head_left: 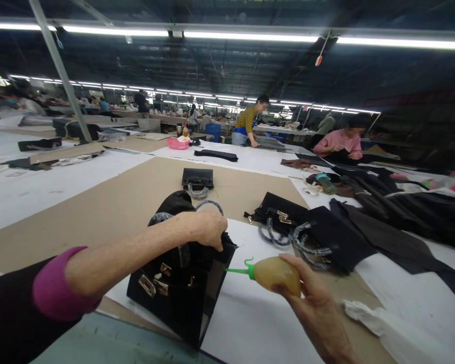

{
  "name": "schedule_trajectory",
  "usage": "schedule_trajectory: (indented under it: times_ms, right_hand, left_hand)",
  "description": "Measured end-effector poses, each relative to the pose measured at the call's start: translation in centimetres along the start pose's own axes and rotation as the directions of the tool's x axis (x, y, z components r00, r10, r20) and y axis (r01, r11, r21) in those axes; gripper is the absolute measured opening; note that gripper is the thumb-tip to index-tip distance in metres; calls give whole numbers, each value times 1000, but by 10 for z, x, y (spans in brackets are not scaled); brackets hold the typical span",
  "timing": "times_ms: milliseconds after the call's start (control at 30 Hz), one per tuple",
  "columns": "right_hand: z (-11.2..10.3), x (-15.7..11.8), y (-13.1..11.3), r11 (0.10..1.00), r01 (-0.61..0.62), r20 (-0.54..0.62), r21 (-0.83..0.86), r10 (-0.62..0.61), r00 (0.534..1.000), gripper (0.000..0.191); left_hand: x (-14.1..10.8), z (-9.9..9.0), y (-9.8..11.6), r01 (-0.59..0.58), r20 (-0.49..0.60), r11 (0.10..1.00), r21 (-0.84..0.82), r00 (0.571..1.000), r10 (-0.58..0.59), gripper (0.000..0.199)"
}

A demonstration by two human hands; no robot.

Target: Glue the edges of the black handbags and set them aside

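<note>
A black handbag (174,298) with gold-coloured clasps stands at the table's near edge, its handles wrapped in clear plastic. My left hand (208,227) reaches across the top of it, fingers closed on the bag's upper side edge; the fingertips are partly hidden. In my right hand (307,288) is a squeeze bottle (275,274) of yellowish liquid, lying sideways with the fingers around it. Its green nozzle points left, its tip close to the bag's open side panel. White paper (258,323) lies beneath the bottle.
Another black handbag (197,179) stands farther back. More black bags (284,210) lie to the right, by dark fabric pieces (394,237). A crumpled white cloth (387,323) is at the near right. Across the table are a pink basket (177,143) and two people (246,121) handling dark pieces.
</note>
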State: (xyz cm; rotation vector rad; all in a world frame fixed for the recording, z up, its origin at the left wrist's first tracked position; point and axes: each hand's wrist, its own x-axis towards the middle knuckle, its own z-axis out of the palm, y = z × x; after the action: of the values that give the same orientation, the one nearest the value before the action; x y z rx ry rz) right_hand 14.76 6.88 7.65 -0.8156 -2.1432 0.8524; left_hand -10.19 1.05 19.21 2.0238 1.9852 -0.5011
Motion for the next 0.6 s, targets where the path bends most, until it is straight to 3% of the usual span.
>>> schedule_trajectory:
  times_ms: [400, 600]
  right_hand:
    - [13, -18, 15, 998, -53, 28, 46, 52, 998, 37]
    - [9, -22, 7, 999, -13, -17, 52, 13, 1000, 38]
  left_hand:
    - [-13, -3, 12, 49, 24, 999, 5, 999, -49, 40]
    - [-14, 0, 12, 6, 12, 1000, 13, 1000, -6, 38]
